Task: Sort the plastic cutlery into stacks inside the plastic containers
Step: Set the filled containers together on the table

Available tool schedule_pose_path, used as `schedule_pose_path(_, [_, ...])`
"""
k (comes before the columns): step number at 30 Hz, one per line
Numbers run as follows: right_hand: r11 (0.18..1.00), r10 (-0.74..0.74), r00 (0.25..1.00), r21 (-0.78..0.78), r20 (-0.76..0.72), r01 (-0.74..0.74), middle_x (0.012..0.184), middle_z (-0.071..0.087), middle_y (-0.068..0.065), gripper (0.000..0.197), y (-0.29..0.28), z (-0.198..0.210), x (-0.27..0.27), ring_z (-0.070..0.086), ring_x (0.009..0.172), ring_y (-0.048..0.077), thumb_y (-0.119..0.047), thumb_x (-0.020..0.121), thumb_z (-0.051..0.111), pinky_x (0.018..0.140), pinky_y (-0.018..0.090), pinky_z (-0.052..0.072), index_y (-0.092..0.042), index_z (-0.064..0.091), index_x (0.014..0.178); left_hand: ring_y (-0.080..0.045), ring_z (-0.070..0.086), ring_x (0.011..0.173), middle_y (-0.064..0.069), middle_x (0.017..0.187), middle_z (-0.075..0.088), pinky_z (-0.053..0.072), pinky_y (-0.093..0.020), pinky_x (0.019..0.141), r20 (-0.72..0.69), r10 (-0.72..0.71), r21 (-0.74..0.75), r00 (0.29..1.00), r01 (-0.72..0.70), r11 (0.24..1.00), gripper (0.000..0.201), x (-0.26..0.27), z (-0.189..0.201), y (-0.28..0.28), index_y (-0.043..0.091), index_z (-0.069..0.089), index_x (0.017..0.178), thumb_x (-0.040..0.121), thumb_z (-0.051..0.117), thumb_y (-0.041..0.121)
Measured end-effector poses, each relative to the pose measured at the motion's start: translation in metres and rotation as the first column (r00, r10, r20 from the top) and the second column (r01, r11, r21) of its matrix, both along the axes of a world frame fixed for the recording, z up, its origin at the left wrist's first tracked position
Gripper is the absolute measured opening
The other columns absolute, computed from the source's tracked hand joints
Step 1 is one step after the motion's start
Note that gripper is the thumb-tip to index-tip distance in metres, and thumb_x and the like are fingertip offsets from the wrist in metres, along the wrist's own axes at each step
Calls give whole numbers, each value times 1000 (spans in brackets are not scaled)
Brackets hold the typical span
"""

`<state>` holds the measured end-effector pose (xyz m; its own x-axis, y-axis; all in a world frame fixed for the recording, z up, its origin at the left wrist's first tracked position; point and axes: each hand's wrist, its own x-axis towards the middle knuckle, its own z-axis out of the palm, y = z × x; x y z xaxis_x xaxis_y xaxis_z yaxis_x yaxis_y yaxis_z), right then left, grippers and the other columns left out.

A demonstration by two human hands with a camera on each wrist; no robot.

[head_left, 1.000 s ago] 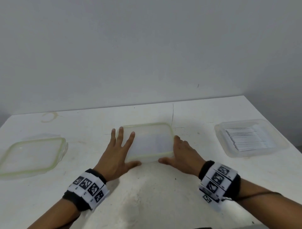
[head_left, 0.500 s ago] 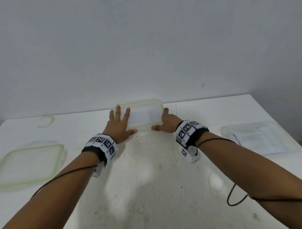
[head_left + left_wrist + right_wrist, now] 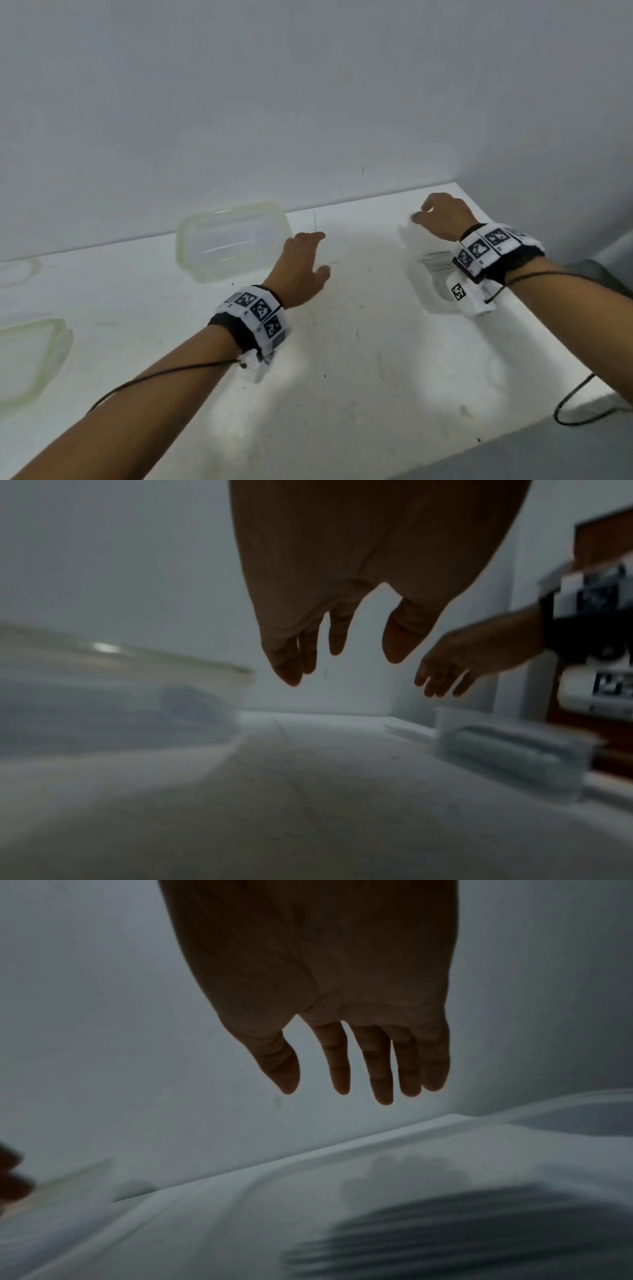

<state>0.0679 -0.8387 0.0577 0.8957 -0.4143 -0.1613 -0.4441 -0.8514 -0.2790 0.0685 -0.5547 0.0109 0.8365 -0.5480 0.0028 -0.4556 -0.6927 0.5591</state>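
Observation:
An empty clear container with a greenish rim (image 3: 233, 240) (image 3: 120, 696) stands at the back against the wall. My left hand (image 3: 308, 253) (image 3: 342, 656) hovers just right of it with relaxed fingers, touching nothing. A second clear container (image 3: 433, 301) (image 3: 507, 753) (image 3: 308, 1172) at the right holds a stack of white plastic cutlery (image 3: 436, 260) (image 3: 479, 1231), blurred in the right wrist view. My right hand (image 3: 424, 214) (image 3: 359, 1085) hangs above its far end, fingers loose and holding nothing. My right wrist hides most of that container in the head view.
A greenish-rimmed lid (image 3: 30, 359) lies at the table's left edge. A black cable (image 3: 582, 404) loops near the table's right edge. The white table (image 3: 342, 359) meets the wall at the back and a corner at the back right.
Both hands pushed the empty container back to the wall, then let go of it. Both have moved right, the right hand to above the cutlery container.

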Motion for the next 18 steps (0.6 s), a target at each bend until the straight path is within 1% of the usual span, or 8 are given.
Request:
schedule_pose_path(3, [981, -192, 981, -1, -34, 192, 120, 60, 24, 43, -52, -6, -22, 56, 108, 41, -36, 91, 55, 85, 38, 42, 4, 57, 106, -26, 39, 134, -11, 150, 35, 32, -38, 110, -332, -17, -73, 943, -7, 997, 62, -15, -8, -51, 17, 25, 149, 95, 54, 30])
schedule_pose_path(5, [955, -293, 953, 25, -80, 295, 124, 57, 28, 47, -73, -12, -37, 54, 113, 42, -37, 93, 55, 89, 40, 41, 5, 55, 113, -26, 39, 135, -12, 152, 33, 33, -38, 110, -442, -31, -85, 897, -8, 996, 66, -26, -11, -78, 19, 21, 150, 95, 54, 32])
schedule_pose_path(8, [917, -369, 921, 110, -129, 383, 130, 52, 29, 54, -90, -22, -56, 51, 119, 41, -37, 94, 55, 87, 37, 38, 8, 52, 123, -26, 36, 138, -12, 155, 29, 31, -35, 111, -526, -53, -128, 849, -18, 992, 71, -40, -9, -103, 17, 13, 152, 96, 54, 32])
schedule_pose_path(11, [899, -387, 915, 177, -109, 401, 123, 57, 30, 56, -90, -30, -62, 55, 112, 41, -40, 92, 56, 78, 32, 34, 11, 54, 116, -27, 35, 138, -12, 154, 29, 29, -34, 111, -616, -62, -199, 785, -79, 977, 72, -46, -7, -114, 11, 14, 151, 95, 56, 26])
schedule_pose_path(13, [901, -374, 923, 199, -92, 385, 119, 59, 31, 55, -83, -32, -62, 58, 105, 40, -41, 90, 57, 76, 31, 34, 10, 57, 110, -30, 39, 134, -14, 154, 29, 34, -42, 111, -680, -57, -229, 731, -138, 964, 76, -48, -9, -116, 11, 16, 150, 91, 60, 27])
schedule_pose_path(15, [906, -352, 933, 219, -82, 361, 116, 61, 30, 53, -74, -35, -61, 60, 97, 38, -44, 89, 56, 73, 31, 36, 6, 58, 105, -34, 46, 128, -15, 145, 41, 41, -43, 103, -699, -50, -243, 713, -171, 955, 71, -52, -10, -115, 9, 30, 141, 83, 64, 30])
schedule_pose_path(16, [910, -338, 938, 227, -78, 347, 118, 60, 29, 54, -68, -36, -60, 60, 100, 38, -45, 89, 56, 73, 32, 36, 6, 57, 107, -35, 49, 123, -15, 137, 48, 43, -41, 98, -699, -44, -255, 714, -191, 948, 68, -54, -13, -114, 8, 35, 135, 78, 64, 31])
schedule_pose_path(18, [915, -316, 946, 239, -74, 324, 124, 57, 26, 59, -51, -37, -62, 57, 110, 39, -45, 90, 57, 78, 34, 39, 6, 53, 119, -34, 53, 119, -14, 132, 54, 44, -46, 100, -685, -21, -290, 728, -247, 924, 67, -56, -16, -107, 5, 35, 131, 76, 65, 30])
